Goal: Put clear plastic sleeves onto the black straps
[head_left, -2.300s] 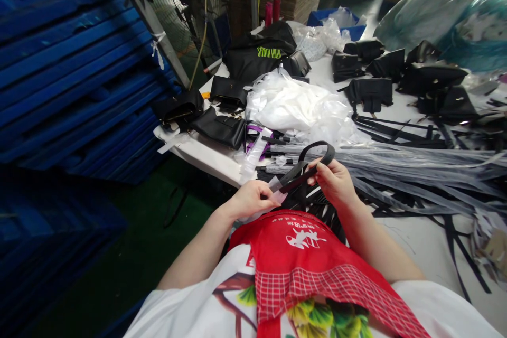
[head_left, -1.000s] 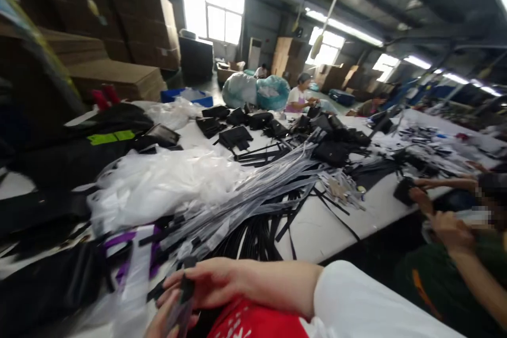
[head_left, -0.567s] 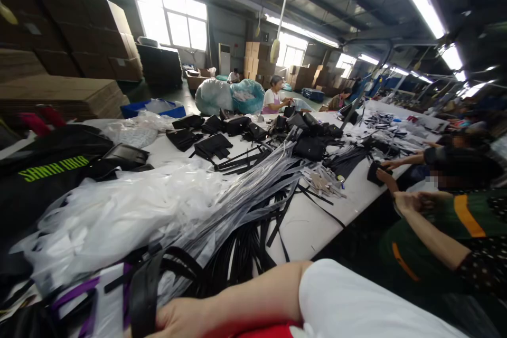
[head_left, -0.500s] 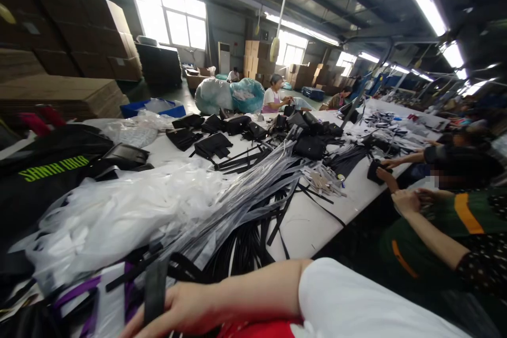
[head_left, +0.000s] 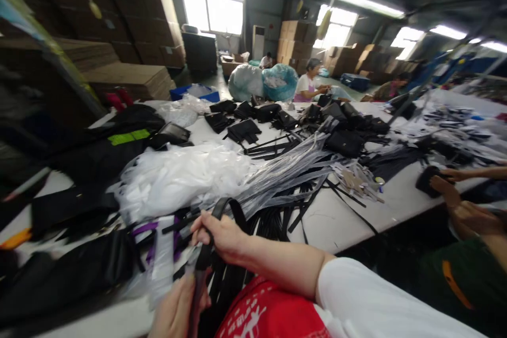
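A black strap [head_left: 204, 256] runs between my two hands, and its upper part bends over in a loop. My right hand [head_left: 222, 237] is closed round it below the loop, fingers curled. Lower down, my left hand [head_left: 177, 307] grips the strap's lower length, partly cut off by the bottom of the picture. Something clear, like a plastic sleeve, shows faintly by the strap near the left hand. Beyond my hands lies a heap of white plastic bags [head_left: 186, 179]. Long clear plastic sleeves [head_left: 293, 161] spread to its right, over a bundle of black straps [head_left: 269, 224].
Black bags [head_left: 75, 280] and a purple-trimmed clear packet [head_left: 161, 253] lie at left. Small black pouches [head_left: 344, 140] cover the table's far side. A co-worker's hands [head_left: 447, 182] hold a black item at right. Another person [head_left: 311, 82] sits across the table.
My view has turned left. My right hand has risen with the black strap, and my left hand has come into view, gripping the strap lower down.
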{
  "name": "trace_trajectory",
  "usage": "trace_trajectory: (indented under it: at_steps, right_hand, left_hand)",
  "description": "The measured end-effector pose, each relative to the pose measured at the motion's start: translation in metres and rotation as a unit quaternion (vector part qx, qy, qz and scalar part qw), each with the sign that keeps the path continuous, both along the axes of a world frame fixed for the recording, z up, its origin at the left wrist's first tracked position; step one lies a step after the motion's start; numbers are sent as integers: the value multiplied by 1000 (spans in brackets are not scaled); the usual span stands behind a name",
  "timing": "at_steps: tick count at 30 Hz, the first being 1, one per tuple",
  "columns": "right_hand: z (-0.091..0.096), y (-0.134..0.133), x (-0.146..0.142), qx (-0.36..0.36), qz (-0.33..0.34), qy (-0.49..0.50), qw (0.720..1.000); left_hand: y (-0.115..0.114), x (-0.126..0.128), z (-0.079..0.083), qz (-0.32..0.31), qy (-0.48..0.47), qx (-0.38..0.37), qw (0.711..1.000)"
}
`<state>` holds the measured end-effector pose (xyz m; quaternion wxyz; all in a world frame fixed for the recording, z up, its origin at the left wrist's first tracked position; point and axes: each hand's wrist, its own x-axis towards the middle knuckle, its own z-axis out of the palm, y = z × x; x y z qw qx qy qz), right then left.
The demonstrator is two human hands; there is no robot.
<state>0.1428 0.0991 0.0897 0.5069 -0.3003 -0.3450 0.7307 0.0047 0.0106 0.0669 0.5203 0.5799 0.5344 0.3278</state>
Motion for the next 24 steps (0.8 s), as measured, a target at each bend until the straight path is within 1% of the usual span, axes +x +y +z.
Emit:
trace_trajectory:
  at_steps: [2,3,4,6,7,8,9,11,13,15,17,19,22,24]
  right_hand:
    - [2,-11,1,35,3,-45,998]
    - [2,-16,1,42,12,-65,997]
    - [1,-22,1,36,42,-86,995]
    - [-2,-31,3,-3,144,-122,982]
    - [-3,-34,4,-19,184,-131,974]
    - [-3,-33,7,-27,202,-131,970]
    - [-3,-30,11,-30,191,-116,974]
    - [3,-15,21,-42,117,-55,991]
    - [13,5,33,-66,44,17,997]
    - [22,21,40,-79,19,55,995]
    - [27,25,39,-64,25,58,996]
    - [26,15,28,-42,45,44,997]
    - [17,-10,9,-33,85,12,996]
    - [10,-17,4,-58,104,-8,993]
  left_hand:
    - [0,6,10,-7,-12,15,1000]
    - [1,9,14,-6,-22,19,1000]
    - [2,13,16,6,-30,29,999]
    - [5,17,17,8,-41,36,999]
    - [6,18,16,11,-47,30,998]
    - [6,18,15,9,-55,19,998]
    - [4,17,14,5,-62,5,998]
    - [0,14,11,-13,-65,-19,998]
    - [-4,9,9,-38,-53,-23,998]
    - [-5,6,8,-52,-48,-18,997]
    - [-2,6,9,-52,-64,-19,996]
    - [2,10,11,-36,-87,-21,995]
    - [7,17,13,0,-122,-25,992]
    - [5,15,11,8,-134,-38,990]
